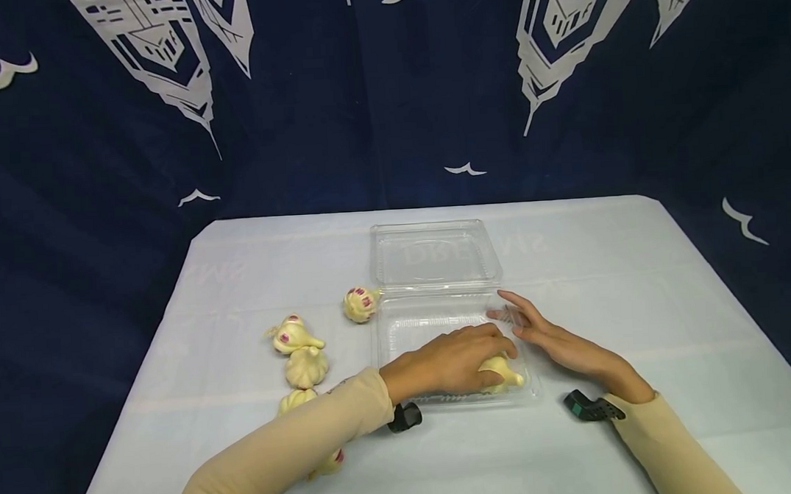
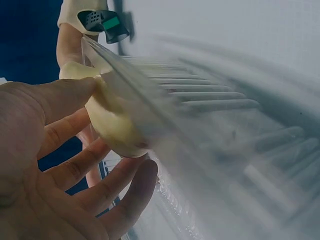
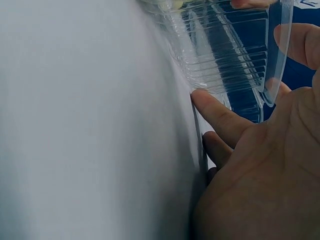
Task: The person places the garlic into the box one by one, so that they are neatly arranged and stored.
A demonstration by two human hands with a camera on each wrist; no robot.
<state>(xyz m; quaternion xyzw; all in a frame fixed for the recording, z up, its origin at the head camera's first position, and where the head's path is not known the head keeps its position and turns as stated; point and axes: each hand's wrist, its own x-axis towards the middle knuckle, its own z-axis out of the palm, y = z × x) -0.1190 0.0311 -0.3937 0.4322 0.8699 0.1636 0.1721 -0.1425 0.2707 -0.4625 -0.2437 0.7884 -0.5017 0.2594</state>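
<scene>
A clear plastic clamshell container [image 1: 432, 326] lies open on the white table, its lid [image 1: 433, 254] folded back flat. My left hand [image 1: 467, 358] reaches into the base and grips a pale garlic bulb [image 1: 505, 373] at the front right corner. In the left wrist view the fingers [image 2: 75, 170] curl round that bulb [image 2: 112, 125] against the ribbed plastic [image 2: 215, 100]. My right hand [image 1: 538, 333] lies flat on the table with straight fingers against the container's right wall. Its fingertips [image 3: 220, 117] touch the wall [image 3: 225, 55] in the right wrist view.
Several loose garlic bulbs lie left of the container: one [image 1: 361, 304] by the hinge, two [image 1: 293, 334] [image 1: 306, 366] further left, others [image 1: 296, 400] [image 1: 328, 463] partly hidden by my left sleeve. A dark blue patterned cloth hangs behind the table.
</scene>
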